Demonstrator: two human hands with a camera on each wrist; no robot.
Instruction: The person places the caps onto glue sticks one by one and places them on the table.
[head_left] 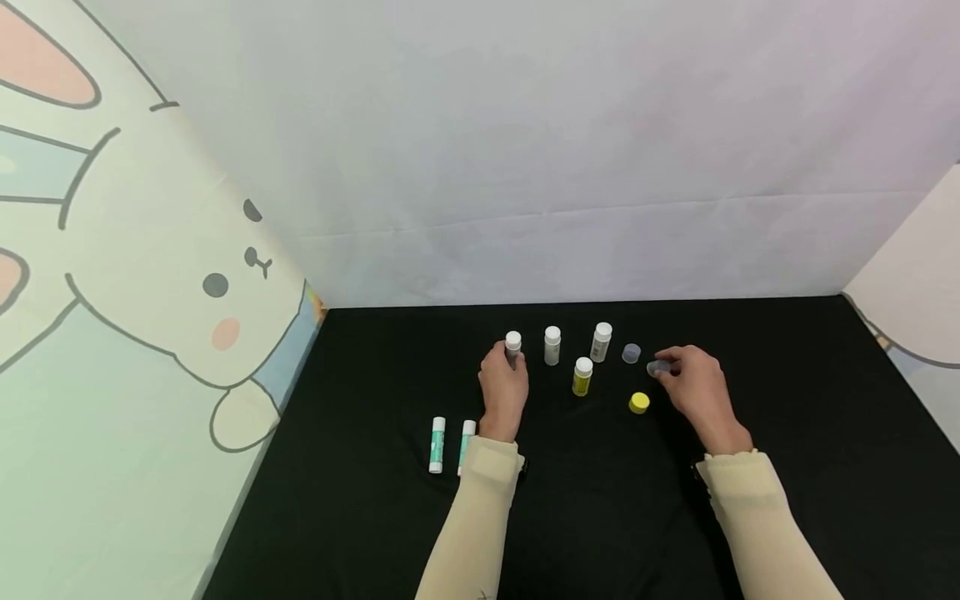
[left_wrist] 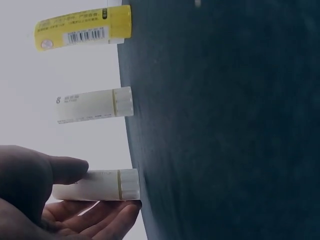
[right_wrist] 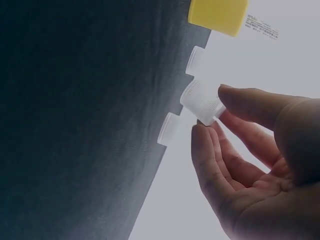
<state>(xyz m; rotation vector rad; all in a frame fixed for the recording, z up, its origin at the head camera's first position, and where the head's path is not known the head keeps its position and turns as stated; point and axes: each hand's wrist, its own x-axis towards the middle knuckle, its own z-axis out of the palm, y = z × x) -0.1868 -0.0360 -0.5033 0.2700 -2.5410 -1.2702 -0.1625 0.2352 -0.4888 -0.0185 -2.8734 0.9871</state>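
My left hand (head_left: 504, 385) grips an upright white glue stick (left_wrist: 95, 185), thumb on one side and fingers on the other, its ribbed end close to the black cloth. A second white glue stick (head_left: 552, 346) stands just right of it, then a third white stick (head_left: 601, 342) and a yellow-labelled glue stick (head_left: 582, 377). Between thumb and fingertips, my right hand (head_left: 693, 387) pinches a translucent ribbed cap (right_wrist: 202, 102), tilted. Two more translucent caps show beyond it in the right wrist view, a nearer cap (right_wrist: 170, 129) and another cap (right_wrist: 196, 61).
A yellow cap (head_left: 639, 403) sits on the black tablecloth (head_left: 600, 500), left of the right hand. Two green-and-white glue sticks are by the left forearm, one stick (head_left: 437, 446) in full view, the other partly covered by the sleeve. A pale curtain (head_left: 570, 150) rises behind the table.
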